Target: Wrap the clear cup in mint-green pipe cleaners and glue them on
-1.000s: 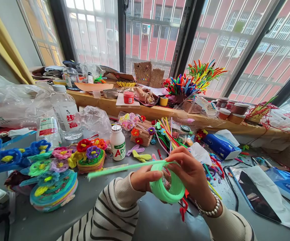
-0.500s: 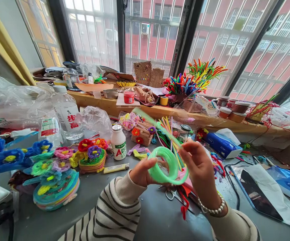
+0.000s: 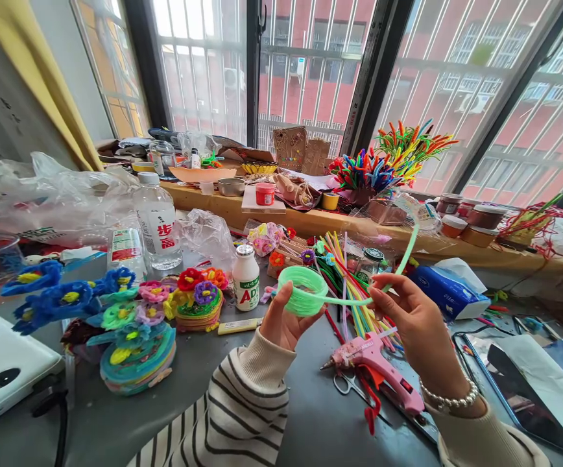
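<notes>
A light green pipe cleaner coil (image 3: 303,290), wound into a round ring of several turns, is held up over the table by my left hand (image 3: 286,319), thumb on the near side and fingers beneath. From its right side a loose length (image 3: 349,301) runs to my right hand (image 3: 403,310), where thumb and fingers pinch it. The free tail rises curved above that hand. Below, a pink glue gun (image 3: 377,363) lies on the grey table, with scissors (image 3: 349,384) and a red fuzzy strip (image 3: 371,408) beside it.
Loose pipe cleaners (image 3: 342,263) lie behind my hands. To the left stand a white bottle (image 3: 246,279), flower-topped coiled pieces (image 3: 138,363) and a water bottle (image 3: 157,220). A tissue pack (image 3: 444,292) and a dark phone-like slab (image 3: 525,395) are at right.
My right hand has moved right and a little down, drawing the loose length out from the coil. The coil has tilted and risen slightly. The glue gun now shows more fully.
</notes>
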A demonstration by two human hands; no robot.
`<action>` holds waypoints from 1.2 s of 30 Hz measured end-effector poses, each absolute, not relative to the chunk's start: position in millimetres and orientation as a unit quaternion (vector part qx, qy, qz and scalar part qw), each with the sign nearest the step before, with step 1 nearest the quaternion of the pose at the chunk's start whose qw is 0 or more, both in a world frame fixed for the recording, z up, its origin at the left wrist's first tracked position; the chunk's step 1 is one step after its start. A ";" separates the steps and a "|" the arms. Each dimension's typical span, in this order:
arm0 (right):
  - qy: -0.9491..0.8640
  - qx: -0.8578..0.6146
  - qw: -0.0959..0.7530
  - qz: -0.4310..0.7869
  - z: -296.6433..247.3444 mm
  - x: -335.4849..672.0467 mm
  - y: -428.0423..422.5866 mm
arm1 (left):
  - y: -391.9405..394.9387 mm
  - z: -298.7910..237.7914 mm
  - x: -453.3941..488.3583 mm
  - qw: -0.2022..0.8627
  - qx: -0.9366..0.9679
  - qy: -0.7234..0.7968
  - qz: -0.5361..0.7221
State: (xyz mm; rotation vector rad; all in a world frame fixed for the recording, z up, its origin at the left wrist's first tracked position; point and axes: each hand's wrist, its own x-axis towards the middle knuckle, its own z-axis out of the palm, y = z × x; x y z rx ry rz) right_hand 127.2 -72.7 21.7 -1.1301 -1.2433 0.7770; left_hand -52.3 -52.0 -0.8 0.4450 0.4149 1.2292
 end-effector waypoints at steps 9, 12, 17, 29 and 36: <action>-0.510 -0.494 0.612 0.348 16.9 126.9 -67.5 | -53.1 -1.9 -51.5 0.833 0.196 0.157 0.492; -0.517 -0.496 0.608 0.341 17.8 126.1 -68.1 | -52.9 -2.8 -50.9 0.858 0.193 0.133 0.457; -0.526 -0.496 0.607 0.329 19.7 126.4 -70.9 | -51.9 -5.6 -50.6 0.877 0.192 0.108 0.427; -0.533 -0.489 0.606 0.331 22.3 123.9 -70.8 | -52.9 -11.5 -48.3 0.894 0.208 0.085 0.388; -0.529 -0.501 0.607 0.318 22.4 126.7 -70.7 | -54.7 -6.9 -48.6 0.885 0.211 0.111 0.401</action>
